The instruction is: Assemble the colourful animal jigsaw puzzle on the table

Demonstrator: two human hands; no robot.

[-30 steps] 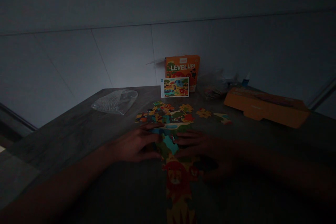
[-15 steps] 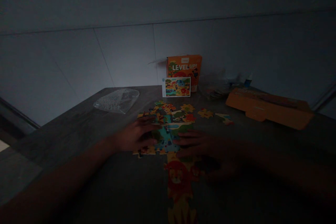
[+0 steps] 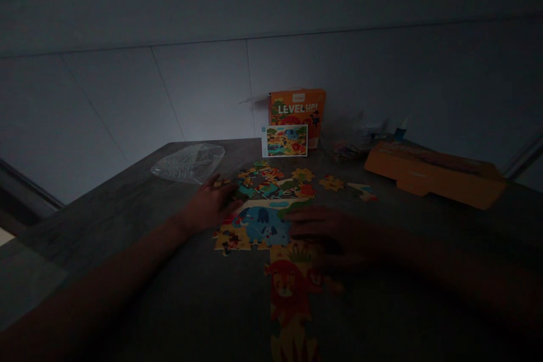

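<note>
My left hand (image 3: 208, 205) is open, fingers spread, at the left of the jigsaw puzzle. Its fingertips touch or cover a teal-and-green puzzle piece (image 3: 242, 191), and a small yellowish piece (image 3: 221, 184) lies by them. My right hand (image 3: 324, 229) lies open and flat over the right side of the joined puzzle, partly hiding it. Between the hands a blue elephant section (image 3: 258, 225) shows. Below it runs a joined strip with a red-maned lion (image 3: 284, 285). Several loose puzzle pieces (image 3: 288, 186) lie beyond. Dim light blurs the right fingertips.
A picture card (image 3: 286, 141) leans against an orange puzzle box (image 3: 299, 104) near the wall. A clear plastic bag (image 3: 189, 163) lies at the back left. An orange cardboard tray (image 3: 436, 175) is at the right, with crumpled plastic packaging (image 3: 352, 144) behind it.
My left hand has moved up and left, off the elephant section, which is now uncovered. A teal-and-green piece appears shifted that way too. My right hand has moved slightly.
</note>
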